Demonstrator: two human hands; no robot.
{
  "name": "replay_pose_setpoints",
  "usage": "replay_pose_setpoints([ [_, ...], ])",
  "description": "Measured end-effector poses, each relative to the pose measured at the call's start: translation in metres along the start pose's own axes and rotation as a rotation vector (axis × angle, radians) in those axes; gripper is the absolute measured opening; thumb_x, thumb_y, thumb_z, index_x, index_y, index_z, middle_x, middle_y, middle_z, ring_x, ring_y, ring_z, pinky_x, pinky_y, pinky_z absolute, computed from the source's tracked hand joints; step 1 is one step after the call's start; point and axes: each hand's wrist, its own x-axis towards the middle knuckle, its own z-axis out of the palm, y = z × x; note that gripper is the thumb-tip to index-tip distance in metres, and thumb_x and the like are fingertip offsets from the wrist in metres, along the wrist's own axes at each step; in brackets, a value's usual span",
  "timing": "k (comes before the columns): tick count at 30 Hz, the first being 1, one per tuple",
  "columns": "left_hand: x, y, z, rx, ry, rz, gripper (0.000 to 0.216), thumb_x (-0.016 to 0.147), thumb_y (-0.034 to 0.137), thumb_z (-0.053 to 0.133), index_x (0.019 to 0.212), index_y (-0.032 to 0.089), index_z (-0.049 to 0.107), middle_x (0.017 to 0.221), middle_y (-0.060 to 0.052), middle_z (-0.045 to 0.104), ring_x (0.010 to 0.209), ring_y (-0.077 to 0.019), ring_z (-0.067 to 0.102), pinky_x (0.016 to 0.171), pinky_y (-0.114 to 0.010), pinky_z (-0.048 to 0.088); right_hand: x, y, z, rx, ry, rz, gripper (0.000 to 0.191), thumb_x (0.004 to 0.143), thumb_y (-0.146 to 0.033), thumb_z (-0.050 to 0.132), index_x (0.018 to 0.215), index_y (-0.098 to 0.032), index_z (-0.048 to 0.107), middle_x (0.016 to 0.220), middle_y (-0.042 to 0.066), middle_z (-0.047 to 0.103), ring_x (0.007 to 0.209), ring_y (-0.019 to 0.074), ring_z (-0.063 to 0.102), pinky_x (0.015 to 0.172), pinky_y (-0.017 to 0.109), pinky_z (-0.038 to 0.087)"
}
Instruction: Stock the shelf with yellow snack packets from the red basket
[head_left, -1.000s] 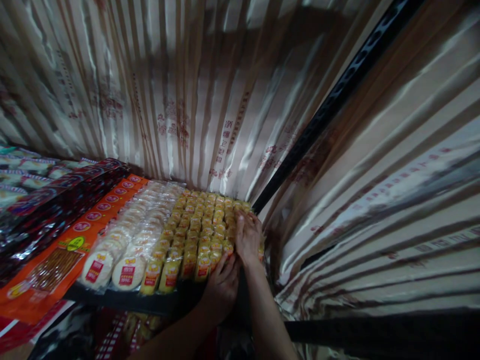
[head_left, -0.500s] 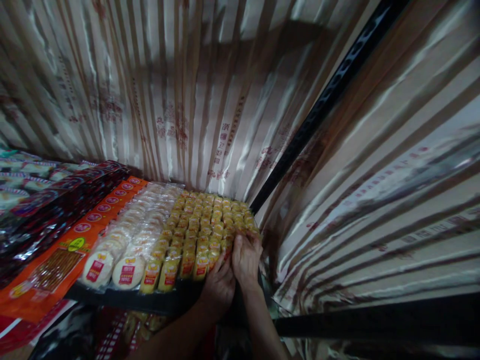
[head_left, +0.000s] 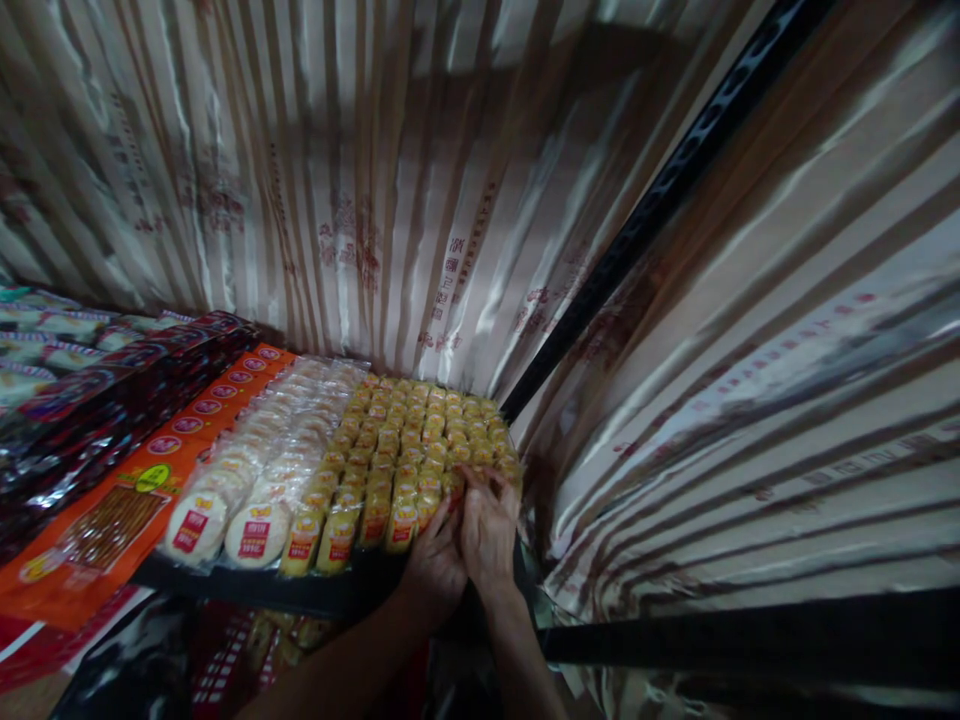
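Observation:
Rows of small yellow snack packets (head_left: 409, 450) stand packed on a dark shelf (head_left: 255, 597). My right hand (head_left: 487, 525) presses on the near right end of these rows, its fingers curled over the front packets. My left hand (head_left: 437, 560) sits just beside it at the shelf's front edge, fingers closed against the front packets of the neighbouring row. The two hands touch each other. What the fingers enclose is hidden.
Left of the yellow rows stand round white wrapped cakes (head_left: 251, 470), then orange packs (head_left: 127, 500) and dark red packs (head_left: 90, 400). Hanging striped plastic sheets (head_left: 420, 200) wall off the back and right. A black perforated upright (head_left: 660, 200) runs diagonally.
My right hand has slid back from deep along the right-hand row to the front packets. The left hand stays at the shelf's front edge, shifted slightly.

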Motion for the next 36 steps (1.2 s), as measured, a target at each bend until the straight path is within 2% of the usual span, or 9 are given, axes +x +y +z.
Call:
replay_pose_setpoints([
  [3,-0.001,0.002,0.001,-0.039,0.015,-0.039,0.041,0.094,0.023,0.02,0.128,0.021,0.042,0.13,-0.001,0.051,0.125,-0.0123,0.038,0.11,-0.035,0.027,0.002,-0.005,0.002,0.014,-0.05,0.037,0.045,0.093,-0.029,0.021,0.113,-0.015,0.059,0.109,0.008,0.064,0.114,0.0233,0.041,0.094,0.043,0.034],
  [7,0.0,0.002,0.0,-0.061,0.038,-0.011,0.042,0.094,0.025,0.019,0.128,0.025,0.043,0.125,0.001,0.055,0.127,-0.0138,0.036,0.109,-0.038,0.03,0.008,-0.005,0.004,-0.049,-0.056,0.078,0.045,0.093,-0.031,0.023,0.115,-0.015,0.058,0.108,0.009,0.064,0.113,0.0249,0.041,0.093,0.044,0.033],
  [10,0.001,0.0,-0.002,-0.066,0.053,0.016,0.041,0.094,0.025,0.02,0.129,0.026,0.043,0.126,0.002,0.054,0.127,-0.014,0.036,0.11,-0.038,0.028,0.01,-0.005,0.005,-0.091,-0.04,0.086,0.045,0.092,-0.031,0.023,0.114,-0.014,0.06,0.107,0.01,0.064,0.11,0.0257,0.042,0.092,0.045,0.033],
  [14,0.0,-0.002,-0.002,-0.022,0.047,0.012,0.04,0.094,0.028,0.024,0.13,0.022,0.041,0.133,-0.002,0.048,0.126,-0.0145,0.037,0.112,-0.037,0.023,0.008,-0.005,0.002,-0.06,-0.018,0.049,0.046,0.093,-0.03,0.023,0.112,-0.013,0.06,0.107,0.01,0.065,0.112,0.0246,0.042,0.093,0.044,0.034],
  [18,-0.002,-0.002,0.005,0.033,-0.008,0.056,0.04,0.092,0.028,0.032,0.131,0.019,0.038,0.136,-0.005,0.044,0.127,-0.0156,0.036,0.113,-0.039,0.02,-0.001,-0.005,-0.008,-0.026,0.049,0.011,0.044,0.092,-0.027,0.023,0.114,-0.014,0.059,0.111,0.01,0.063,0.108,0.0231,0.045,0.091,0.043,0.036],
  [22,-0.001,0.002,0.015,-0.013,-0.084,-0.014,0.04,0.094,0.024,0.023,0.131,0.017,0.037,0.131,-0.006,0.05,0.124,-0.0143,0.041,0.108,-0.036,0.031,-0.013,-0.013,-0.014,0.059,-0.037,-0.057,0.042,0.092,-0.025,0.025,0.114,-0.014,0.058,0.109,0.007,0.064,0.105,0.0194,0.047,0.089,0.037,0.04],
  [25,-0.002,0.005,0.017,-0.036,-0.092,-0.044,0.042,0.093,0.017,0.017,0.125,0.018,0.045,0.115,-0.006,0.062,0.116,-0.0152,0.049,0.101,-0.037,0.039,-0.015,-0.019,-0.014,0.05,-0.122,-0.079,0.042,0.092,-0.025,0.024,0.116,-0.015,0.058,0.109,0.005,0.064,0.105,0.0183,0.047,0.09,0.035,0.041],
  [29,-0.008,0.005,0.012,-0.054,-0.054,-0.019,0.038,0.093,0.021,0.023,0.115,0.02,0.054,0.099,-0.006,0.067,0.104,-0.0179,0.056,0.092,-0.037,0.044,-0.014,-0.016,-0.011,-0.009,-0.141,-0.037,0.043,0.092,-0.024,0.023,0.114,-0.016,0.058,0.109,0.004,0.065,0.103,0.02,0.047,0.09,0.036,0.04],
  [36,-0.008,0.005,0.014,0.011,0.15,-0.082,0.034,0.092,0.024,0.027,0.106,0.021,0.058,0.096,-0.003,0.066,0.1,-0.0183,0.054,0.091,-0.036,0.038,-0.018,-0.014,-0.009,0.036,-0.116,-0.02,0.043,0.092,-0.027,0.024,0.117,-0.016,0.057,0.111,0.008,0.063,0.107,0.0205,0.048,0.092,0.039,0.04],
])
